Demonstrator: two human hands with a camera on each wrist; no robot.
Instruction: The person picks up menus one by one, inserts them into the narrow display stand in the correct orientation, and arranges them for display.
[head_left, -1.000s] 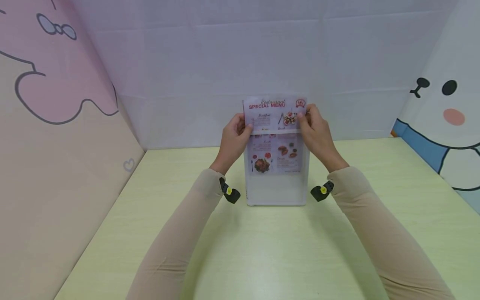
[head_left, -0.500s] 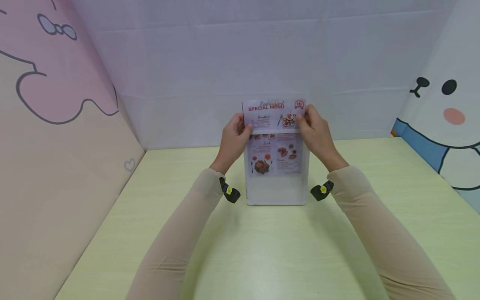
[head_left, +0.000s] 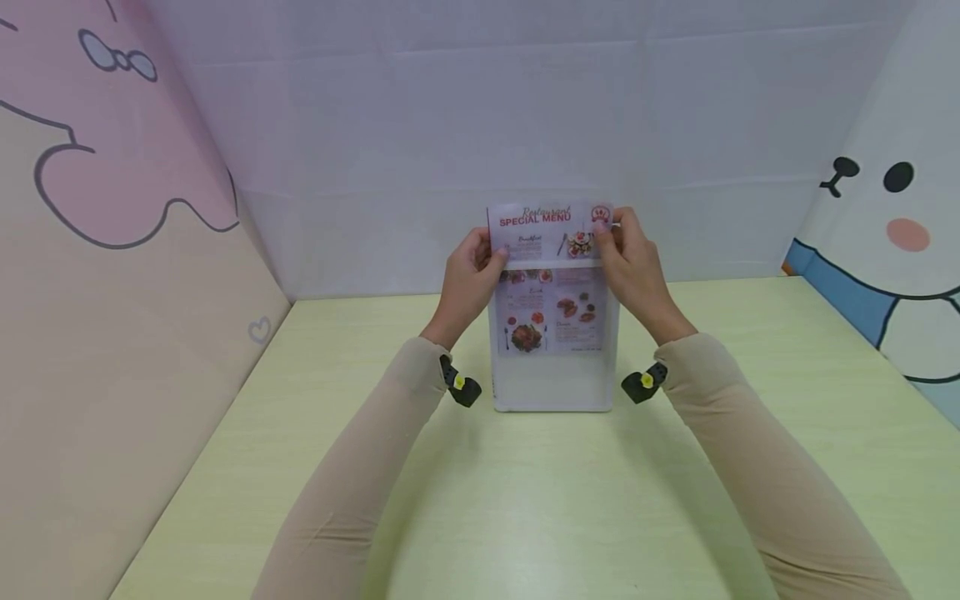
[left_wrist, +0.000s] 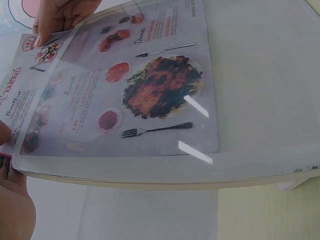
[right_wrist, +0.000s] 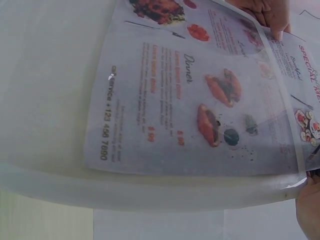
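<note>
We hold a printed menu sheet (head_left: 550,229) with both hands, partway down inside a clear plastic sleeve (head_left: 553,379) that stands on its lower edge on the pale green table (head_left: 525,500). Taking the sleeve as the centre of the clock in the head view, our left hand (head_left: 467,279) sits at about ten o'clock and our right hand (head_left: 633,267) at about two o'clock. Each hand's fingers are curled in, thumb toward us, pinching a side edge of the menu sheet near the top rim of the sleeve. The red heading "SPECIAL MENU" sticks out above that rim at twelve o'clock; the food pictures lower down show through the plastic.

In the left wrist view the menu sheet (left_wrist: 120,90) lies behind the glossy front of the sleeve (left_wrist: 260,100), with our right hand's fingers (left_wrist: 60,15) at the far corner, about eleven o'clock, and our left hand (left_wrist: 12,200) at seven o'clock. In the right wrist view the sheet (right_wrist: 195,105) shows the "Dinner" block and a phone number through the sleeve (right_wrist: 45,90), our left hand's fingertips (right_wrist: 267,12) at one o'clock. Whether our fingers also grip the sleeve's rim we cannot tell.

A black tracker with a yellow dot (head_left: 459,385) sits at each wrist, at eight and four o'clock. Cartoon-printed panels (head_left: 892,225) wall in the table.
</note>
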